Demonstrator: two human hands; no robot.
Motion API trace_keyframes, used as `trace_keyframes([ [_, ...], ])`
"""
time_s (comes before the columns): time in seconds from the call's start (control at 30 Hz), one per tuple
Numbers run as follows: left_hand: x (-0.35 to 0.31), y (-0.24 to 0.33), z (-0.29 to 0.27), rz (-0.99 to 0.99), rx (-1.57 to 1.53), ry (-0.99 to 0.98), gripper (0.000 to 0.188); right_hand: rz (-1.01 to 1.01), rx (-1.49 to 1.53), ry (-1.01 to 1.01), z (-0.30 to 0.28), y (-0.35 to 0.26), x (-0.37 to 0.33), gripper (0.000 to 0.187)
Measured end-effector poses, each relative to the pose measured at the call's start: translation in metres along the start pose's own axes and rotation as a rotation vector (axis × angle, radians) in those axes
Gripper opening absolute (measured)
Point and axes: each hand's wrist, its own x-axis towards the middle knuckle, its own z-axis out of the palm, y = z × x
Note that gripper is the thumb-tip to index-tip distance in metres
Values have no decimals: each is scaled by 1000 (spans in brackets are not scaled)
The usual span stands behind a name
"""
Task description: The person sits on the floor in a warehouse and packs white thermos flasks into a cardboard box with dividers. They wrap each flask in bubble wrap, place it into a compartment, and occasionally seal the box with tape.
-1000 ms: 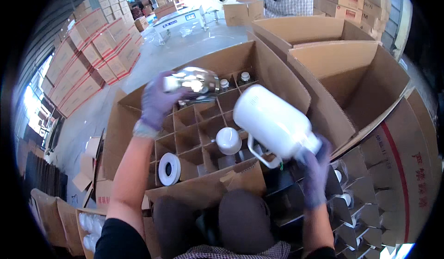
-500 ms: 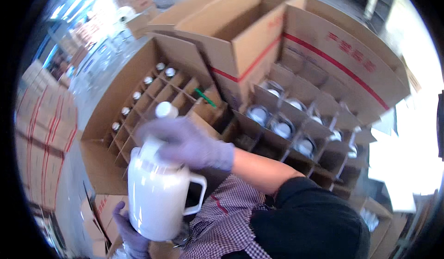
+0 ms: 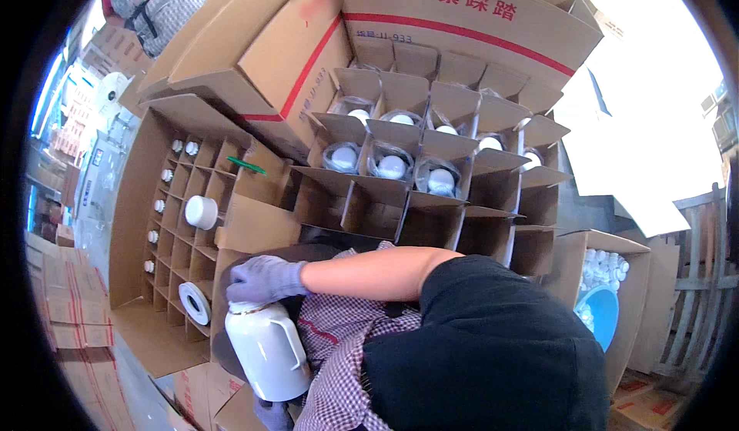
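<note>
A glossy white vacuum jug [image 3: 265, 352] with a side handle stands tilted in front of my checked apron. My left hand [image 3: 273, 412], in a grey glove, holds it from below; most of that hand is hidden behind the jug. Over the jug's mouth, my gloved right hand [image 3: 265, 279] is closed with curled fingers, and what they grip there is hidden. Left of the jug, a white ring-shaped collar [image 3: 194, 303] leans on the dividers of an open carton [image 3: 135, 200]. A round white cap [image 3: 202, 212] rests farther up on the same dividers.
White bottle-like tops stand in that carton's left cells, near a green strip [image 3: 246, 165]. A larger divided carton [image 3: 462, 31] ahead holds several bagged white-topped items. At right, a box [image 3: 635, 277] contains small white parts and a blue bowl [image 3: 600, 315]. A co-worker [image 3: 158, 11] stands far left.
The white collar has come off the jug and now lies on the carton dividers. My right hand is back at the jug's mouth. The view has swung to the right.
</note>
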Motion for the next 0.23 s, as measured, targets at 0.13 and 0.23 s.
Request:
trace_keyframes([
  [0.13, 73, 103, 57, 450, 80, 337, 77, -523, -143, 426, 14, 145, 43, 20],
  [0.23, 93, 81, 52, 597, -13, 497, 92, -40, 690, 53, -3, 82, -11, 23],
])
